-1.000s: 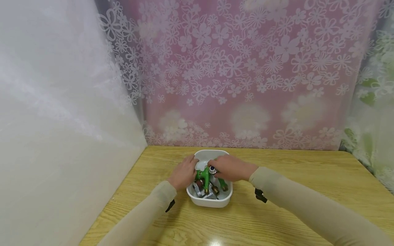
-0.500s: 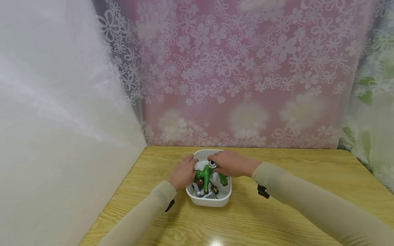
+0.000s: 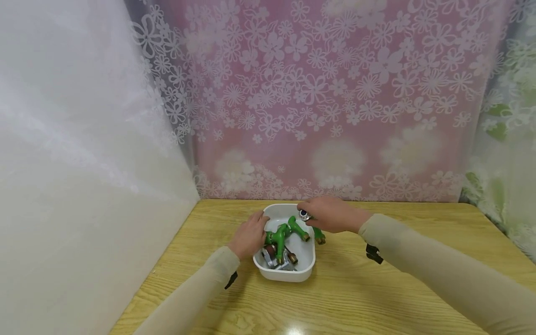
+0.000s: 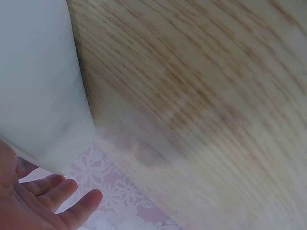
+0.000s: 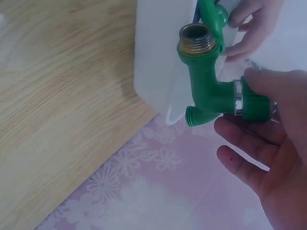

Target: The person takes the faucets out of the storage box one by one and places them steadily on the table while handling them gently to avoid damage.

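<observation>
Green tap point(image 5: 206, 91), just outside the right rim of a white tub point(image 3: 289, 277), brass-coloured thread and all! Over at far left, a pale sheet point(image 3: 75, 139), then a beige sleeve point(image 3: 192, 291) leading to the left hand point(image 3: 248, 236), right at the tub's left rim. Fingers loosely bent in the left wrist view; whether gripping that rim, can't tell. Into the tub now: green fittings point(image 3: 279, 242) at left and middle, brass-coloured at the tips, with a dark red piece point(image 3: 271, 250), silver pieces point(image 3: 268, 258) and a brass-coloured fitting point(image 3: 292, 257) crowded close by. Pink flowered curtain point(image 3: 335, 116) behind, wood-grain table point(image 3: 356, 302) underneath. On to the right side: right hand point(image 3: 335, 214) pinching the tap by its green knob point(image 5: 256, 105), between thumb and fingers, lowest visible finger apart from it. Farthest right, a leafy curtain point(image 3: 498, 195).
</observation>
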Demonstrator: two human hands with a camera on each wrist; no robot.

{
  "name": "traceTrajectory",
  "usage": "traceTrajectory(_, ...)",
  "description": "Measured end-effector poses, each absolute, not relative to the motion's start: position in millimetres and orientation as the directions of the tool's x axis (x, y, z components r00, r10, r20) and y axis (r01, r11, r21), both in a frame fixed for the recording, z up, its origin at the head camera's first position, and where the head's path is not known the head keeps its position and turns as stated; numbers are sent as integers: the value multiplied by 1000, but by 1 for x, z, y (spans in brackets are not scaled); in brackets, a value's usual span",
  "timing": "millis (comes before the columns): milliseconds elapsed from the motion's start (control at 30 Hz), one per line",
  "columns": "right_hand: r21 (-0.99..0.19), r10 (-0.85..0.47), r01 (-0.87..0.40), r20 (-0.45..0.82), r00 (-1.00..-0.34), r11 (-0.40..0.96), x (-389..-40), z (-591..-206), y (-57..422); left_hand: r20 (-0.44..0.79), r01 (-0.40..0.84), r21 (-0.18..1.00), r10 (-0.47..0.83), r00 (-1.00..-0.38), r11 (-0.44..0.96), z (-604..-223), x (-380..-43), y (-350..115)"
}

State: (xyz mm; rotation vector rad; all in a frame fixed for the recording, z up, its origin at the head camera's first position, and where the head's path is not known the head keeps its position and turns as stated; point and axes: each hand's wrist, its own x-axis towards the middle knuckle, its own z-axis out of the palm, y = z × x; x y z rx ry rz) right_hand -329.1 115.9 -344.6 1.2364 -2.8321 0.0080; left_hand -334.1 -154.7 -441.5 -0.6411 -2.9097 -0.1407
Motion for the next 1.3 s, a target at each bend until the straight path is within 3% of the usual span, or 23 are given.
traceTrajectory(300, 19, -748, -749, 82, -659, 662, -337, -357, 137, 176, 432, 42, 419, -891, 901, -442, -334, -155)
traceTrajectory(1300, 5, -706, -706, -17, -708, 708, -364, -405, 161, 166, 409, 46, 397, -903, 911, -445, -338, -154)
